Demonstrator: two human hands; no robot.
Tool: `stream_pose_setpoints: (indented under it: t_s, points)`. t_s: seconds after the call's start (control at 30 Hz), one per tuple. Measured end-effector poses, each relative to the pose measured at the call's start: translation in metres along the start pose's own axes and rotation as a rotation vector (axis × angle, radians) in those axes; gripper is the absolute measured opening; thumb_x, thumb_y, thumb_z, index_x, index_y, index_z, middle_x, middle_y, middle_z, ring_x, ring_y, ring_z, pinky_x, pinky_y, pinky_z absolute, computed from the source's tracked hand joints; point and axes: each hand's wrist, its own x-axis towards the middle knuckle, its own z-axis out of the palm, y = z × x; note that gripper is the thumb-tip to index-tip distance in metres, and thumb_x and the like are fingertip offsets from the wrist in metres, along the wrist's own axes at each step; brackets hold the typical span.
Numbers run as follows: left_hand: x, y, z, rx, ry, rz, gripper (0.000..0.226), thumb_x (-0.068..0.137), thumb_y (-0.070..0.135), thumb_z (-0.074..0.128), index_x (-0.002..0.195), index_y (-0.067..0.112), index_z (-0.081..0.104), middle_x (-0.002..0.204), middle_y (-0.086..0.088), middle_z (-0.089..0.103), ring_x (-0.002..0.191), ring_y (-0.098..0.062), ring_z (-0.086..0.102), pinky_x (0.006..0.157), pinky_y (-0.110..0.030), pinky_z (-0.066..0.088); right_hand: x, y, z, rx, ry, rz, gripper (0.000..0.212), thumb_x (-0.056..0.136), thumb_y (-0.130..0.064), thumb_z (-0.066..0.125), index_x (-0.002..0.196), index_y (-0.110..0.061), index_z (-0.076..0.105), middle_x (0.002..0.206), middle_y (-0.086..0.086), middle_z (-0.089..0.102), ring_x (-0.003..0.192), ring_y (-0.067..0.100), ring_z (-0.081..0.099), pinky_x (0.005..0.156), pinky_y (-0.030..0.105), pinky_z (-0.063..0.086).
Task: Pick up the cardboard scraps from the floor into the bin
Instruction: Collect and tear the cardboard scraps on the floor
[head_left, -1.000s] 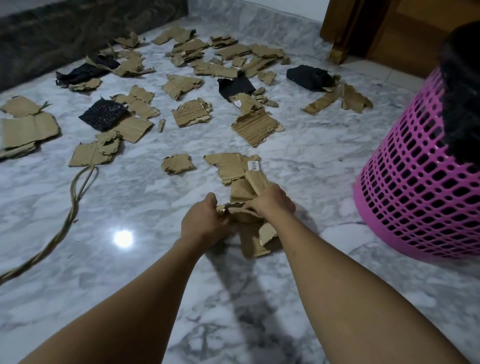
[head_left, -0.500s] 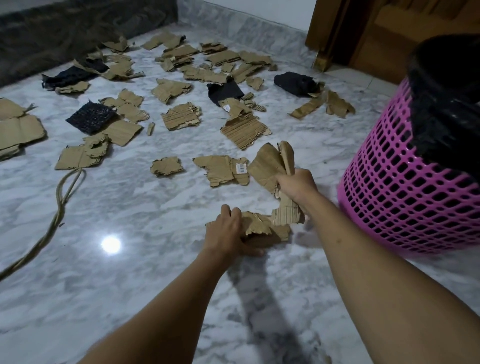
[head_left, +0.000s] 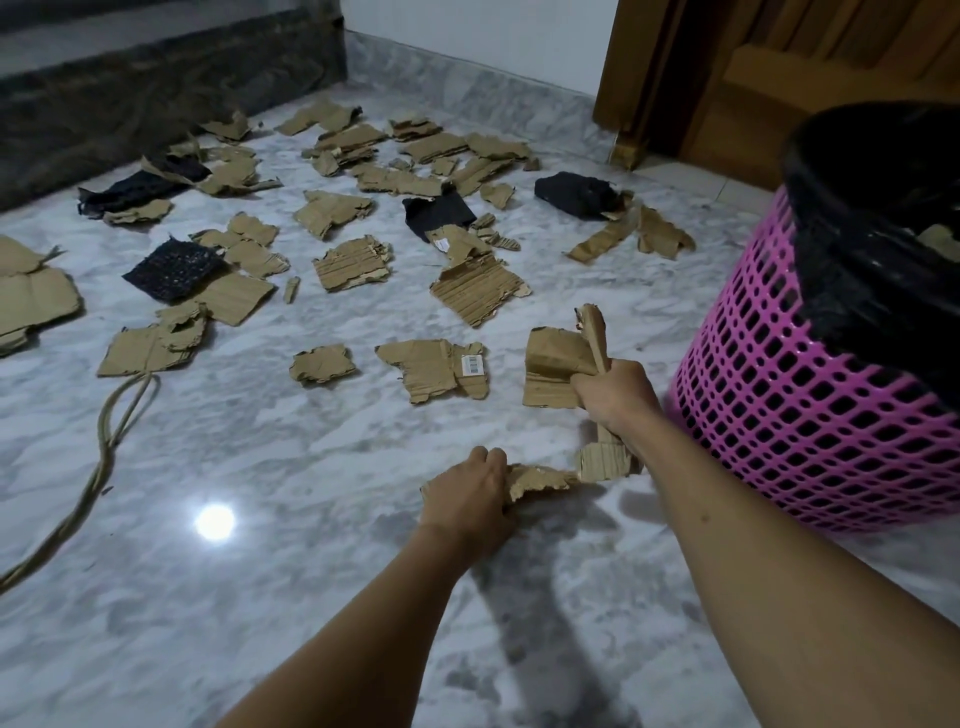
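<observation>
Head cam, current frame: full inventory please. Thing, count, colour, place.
loose cardboard scraps: dozens, brown, scattered over the far floor
labelled scrap: one, brown with a white barcode sticker, mid floor
black pieces: four, black, among the scraps; material unclear
rope: one, tan, left floor
bin: one, pink lattice, right edge
bin liner: one, black, inside the bin
floor: grey-white marble
door: one, brown wood, top right
scrap bundle: one handful, brown, held up beside the bin
crumpled scrap: one, brown, low at the floor, centre
left hand: grips the crumpled scrap
right hand: grips the scrap bundle
</observation>
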Motion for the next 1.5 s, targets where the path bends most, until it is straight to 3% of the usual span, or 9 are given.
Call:
stream_pose_setpoints:
  t_s: [0.13,0.3,0.5,0.73,0.8,0.93,1.1,1.3,1.5]
  points:
    - [0.008,-0.004,-0.009,-0.019,-0.001,-0.133,0.037,0.083,0.03,0.058,0.108,0.017,0.034,0.099,-0.007,0.065,0.089,-0.031,0.062,0.061,-0.034,0.039,0.001,-0.014,-0.002,-0.005,-0.006,0.023,0.027,0.082,-0.03,0.054,0.098,-0.011,0.062,0.074,0.003,0.059,0.067,0.023,0.058,0.057,0.03,0.041]
    - [0.028,-0.041,-0.041,-0.195,0.073,-0.336,0.051,0.079,0.048,0.06,0.113,0.019,0.036,0.101,-0.003,0.065,0.09,-0.028,0.063,0.069,-0.033,0.046,0.009,-0.042,-0.005,-0.039,-0.032,-0.004,0.035,0.083,-0.039,0.053,0.098,-0.009,0.062,0.079,0.005,0.061,0.072,0.025,0.061,0.058,0.03,0.043]
    - [0.055,-0.106,-0.127,-0.229,0.178,-0.431,0.061,0.074,0.06,0.062,0.11,0.018,0.037,0.091,-0.002,0.059,0.085,-0.027,0.058,0.065,-0.032,0.04,0.015,-0.102,-0.018,-0.426,-0.061,-0.151,0.053,0.075,-0.068,0.061,0.088,-0.016,0.06,0.083,0.003,0.065,0.072,0.022,0.061,0.06,0.031,0.043]
    - [0.08,-0.169,-0.164,-0.199,0.091,-0.572,0.046,0.079,0.043,0.061,0.109,0.017,0.037,0.091,-0.007,0.063,0.085,-0.031,0.061,0.065,-0.034,0.045,0.026,-0.185,-0.001,-0.973,-0.351,-0.468,0.09,0.071,-0.081,0.06,0.132,-0.015,0.05,0.122,0.005,0.06,0.098,0.024,0.055,0.073,0.033,0.041]
    - [0.09,-0.181,-0.154,-0.163,0.049,-0.592,0.047,0.078,0.043,0.062,0.11,0.017,0.039,0.088,-0.005,0.06,0.081,-0.028,0.058,0.064,-0.032,0.044,0.035,-0.188,0.021,-0.972,-0.396,-0.537,0.091,0.068,-0.081,0.062,0.133,-0.017,0.051,0.12,0.002,0.061,0.096,0.023,0.055,0.07,0.032,0.039]
    - [0.108,-0.198,-0.128,-0.114,-0.046,-0.597,0.049,0.072,0.058,0.064,0.098,0.017,0.054,0.083,-0.003,0.062,0.078,-0.025,0.06,0.065,-0.03,0.047,0.048,-0.162,0.07,-0.863,-0.42,-0.592,0.067,0.065,-0.077,0.068,0.1,-0.024,0.048,0.102,-0.001,0.063,0.093,0.026,0.06,0.068,0.033,0.039]
    - [0.109,-0.202,-0.102,-0.061,-0.045,-0.608,0.051,0.074,0.069,0.054,0.086,0.019,0.061,0.078,-0.002,0.064,0.072,-0.025,0.059,0.064,-0.03,0.048,0.061,-0.132,0.112,-0.773,-0.413,-0.506,0.099,0.062,-0.075,0.072,0.138,-0.021,0.038,0.128,0.001,0.061,0.115,0.027,0.059,0.078,0.036,0.04]
    - [0.106,-0.194,-0.101,-0.053,0.061,-0.635,0.045,0.073,0.067,0.059,0.077,0.022,0.053,0.065,0.003,0.053,0.063,-0.023,0.052,0.049,-0.027,0.034,0.076,-0.127,0.129,-0.666,-0.406,-0.267,0.09,0.06,-0.064,0.083,0.129,-0.018,0.049,0.123,0.003,0.064,0.113,0.027,0.061,0.073,0.033,0.039]
    - [0.103,-0.191,-0.092,-0.035,0.117,-0.689,0.039,0.07,0.058,0.066,0.082,0.022,0.059,0.064,0.003,0.056,0.063,-0.024,0.054,0.049,-0.027,0.039,0.082,-0.105,0.125,-0.487,-0.457,-0.151,0.086,0.061,-0.066,0.082,0.126,-0.016,0.056,0.122,0.004,0.066,0.112,0.026,0.062,0.074,0.03,0.042]
